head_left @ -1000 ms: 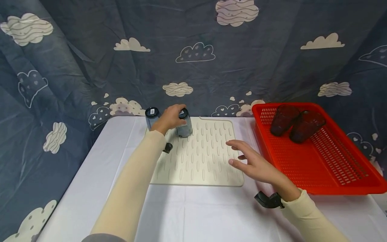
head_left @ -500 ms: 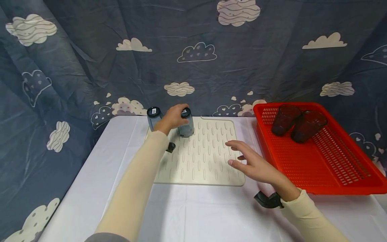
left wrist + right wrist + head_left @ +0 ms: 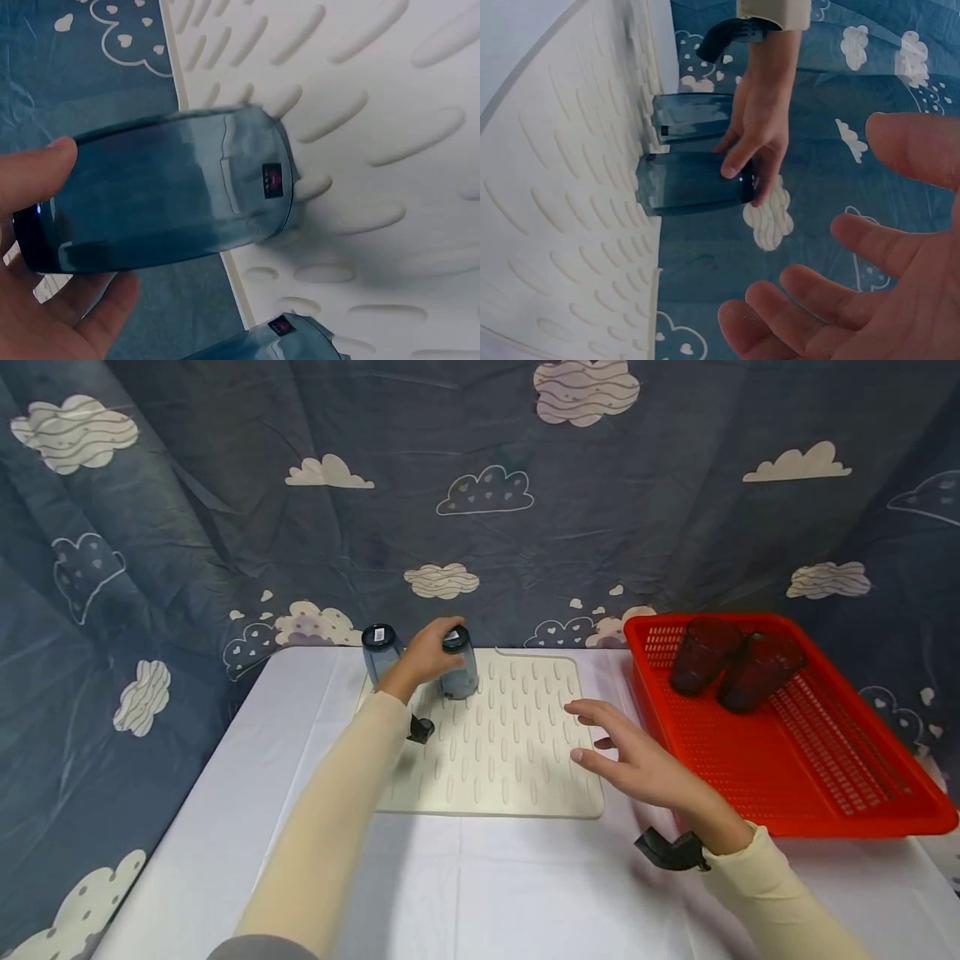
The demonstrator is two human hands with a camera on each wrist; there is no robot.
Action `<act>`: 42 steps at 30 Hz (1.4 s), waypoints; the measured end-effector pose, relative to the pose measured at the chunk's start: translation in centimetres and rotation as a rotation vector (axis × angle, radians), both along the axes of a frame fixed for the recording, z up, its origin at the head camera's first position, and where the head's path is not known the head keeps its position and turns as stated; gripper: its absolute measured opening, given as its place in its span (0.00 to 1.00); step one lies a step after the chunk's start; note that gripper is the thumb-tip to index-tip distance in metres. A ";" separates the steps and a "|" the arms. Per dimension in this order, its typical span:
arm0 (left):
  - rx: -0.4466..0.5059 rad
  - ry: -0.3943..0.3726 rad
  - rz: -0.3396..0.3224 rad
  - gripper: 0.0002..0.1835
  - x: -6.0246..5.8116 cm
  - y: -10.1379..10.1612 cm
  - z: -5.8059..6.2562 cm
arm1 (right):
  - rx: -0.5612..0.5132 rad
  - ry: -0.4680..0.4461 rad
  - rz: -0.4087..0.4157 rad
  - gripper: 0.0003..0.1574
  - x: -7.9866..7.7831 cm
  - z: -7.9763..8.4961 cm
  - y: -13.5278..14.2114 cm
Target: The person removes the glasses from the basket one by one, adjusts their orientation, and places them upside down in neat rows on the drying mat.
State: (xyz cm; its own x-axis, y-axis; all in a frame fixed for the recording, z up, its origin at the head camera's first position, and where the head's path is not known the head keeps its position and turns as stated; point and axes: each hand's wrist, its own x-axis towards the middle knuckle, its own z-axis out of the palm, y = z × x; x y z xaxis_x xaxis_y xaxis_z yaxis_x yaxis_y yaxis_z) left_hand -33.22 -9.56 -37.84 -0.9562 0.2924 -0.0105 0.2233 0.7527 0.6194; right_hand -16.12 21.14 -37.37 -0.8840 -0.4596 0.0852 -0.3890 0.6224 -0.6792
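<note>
Head view — left hand (image 3: pixel 423 655) grips glass (image 3: pixel 461 677) — right hand (image 3: pixel 639 766) loosely spread.

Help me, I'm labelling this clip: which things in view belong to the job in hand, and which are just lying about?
Likely in the job:
held glass, in the left hand
mat
other glass, on the mat
probably the basket and its two glasses

Just surroundings:
cloth
curtain

Dark blue-grey backdrop (image 3: pixel 645 527), creased, hangs across the back and along the left side. Pale printed clouds (image 3: pixel 587 392): some wavy-lined, some plain, some only outlined with small hearts inside. White tablecloth (image 3: pixel 517 893) in front, fold lines faintly visible.
</note>
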 end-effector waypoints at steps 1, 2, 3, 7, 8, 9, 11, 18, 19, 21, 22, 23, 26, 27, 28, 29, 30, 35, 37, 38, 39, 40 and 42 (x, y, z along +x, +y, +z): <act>0.006 0.004 0.009 0.41 0.0 -0.1 -0.1 | -0.001 0.004 0.002 0.41 0.0 0.2 0.0; 0.009 0.009 0.017 0.42 0.1 -0.2 -0.2 | -0.002 0.008 0.003 0.41 0.0 0.3 0.1; 0.013 0.012 0.026 0.44 0.2 -0.2 -0.2 | -0.002 0.011 0.003 0.41 -0.1 0.5 0.2; -0.003 0.066 0.049 0.46 1.1 -0.5 0.1 | 0.002 0.014 -0.011 0.41 0.0 1.2 0.5; -0.011 0.094 0.047 0.46 1.5 -0.5 0.2 | 0.002 0.011 -0.017 0.42 0.0 1.3 0.7; -0.021 0.128 0.040 0.44 2.0 -0.6 0.3 | 0.002 0.007 -0.024 0.42 0.1 1.5 0.9; -0.028 0.194 0.019 0.41 3.1 -0.6 0.7 | 0.000 0.011 -0.033 0.42 0.2 1.9 1.3; 0.074 0.270 -0.101 0.35 8.9 -1.0 1.3 | 0.030 0.078 -0.050 0.41 0.0 3.6 3.3; 0.092 0.266 -0.113 0.34 9.8 -1.2 1.3 | 0.036 0.089 -0.048 0.41 -0.1 3.8 3.5; 0.125 0.265 -0.130 0.33 11.6 -1.6 1.2 | 0.056 0.127 -0.041 0.41 -0.4 4.3 4.0; 0.142 0.270 -0.137 0.32 12.3 -1.8 1.0 | 0.064 0.143 -0.040 0.40 -0.5 4.6 4.2; 0.157 0.274 -0.143 0.31 13.0 -2.0 0.9 | 0.074 0.163 -0.041 0.40 -0.7 4.8 4.5; 0.197 0.311 -0.160 0.26 14.6 -2.4 0.4 | 0.102 0.196 -0.064 0.41 -1.3 5.4 5.7; 0.201 0.326 -0.162 0.25 15.0 -2.6 0.2 | 0.109 0.198 -0.076 0.41 -1.5 5.6 6.2; 0.206 0.335 -0.159 0.23 15.3 -2.8 0.0 | 0.121 0.202 -0.090 0.42 -1.7 5.8 6.7; 0.209 0.342 -0.155 0.21 15.6 -3.0 -0.1 | 0.134 0.203 -0.106 0.42 -1.9 6.0 7.1; 0.210 0.345 -0.150 0.20 15.9 -3.2 -0.3 | 0.143 0.203 -0.121 0.43 -2.2 6.2 7.7; 0.221 0.322 -0.101 0.20 16.7 -4.4 -1.2 | 0.169 0.210 -0.203 0.40 -4.2 6.8 10.2; 0.229 0.310 -0.086 0.21 17.0 -4.7 -1.5 | 0.184 0.212 -0.235 0.39 -5.2 7.0 11.3; 0.234 0.306 -0.084 0.22 17.1 -4.8 -1.7 | 0.200 0.210 -0.247 0.39 -5.7 7.1 11.8; 0.240 0.299 -0.079 0.23 17.2 -4.9 -1.9 | 0.214 0.204 -0.261 0.39 -6.1 7.2 12.3; 0.247 0.294 -0.077 0.24 17.3 -5.0 -2.0 | 0.230 0.194 -0.276 0.40 -6.6 7.3 12.8; 0.256 0.290 -0.073 0.25 17.5 -5.1 -2.3 | 0.279 0.166 -0.308 0.41 -7.4 7.4 13.8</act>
State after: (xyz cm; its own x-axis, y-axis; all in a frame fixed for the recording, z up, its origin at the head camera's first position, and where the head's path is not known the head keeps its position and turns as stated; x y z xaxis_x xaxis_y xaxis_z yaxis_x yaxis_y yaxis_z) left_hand -15.70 -14.65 -40.17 -0.8852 0.3181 0.3394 0.4642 0.5573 0.6885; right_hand -23.48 34.89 -29.98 -0.9680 -0.2027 0.1478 -0.2466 0.8771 -0.4122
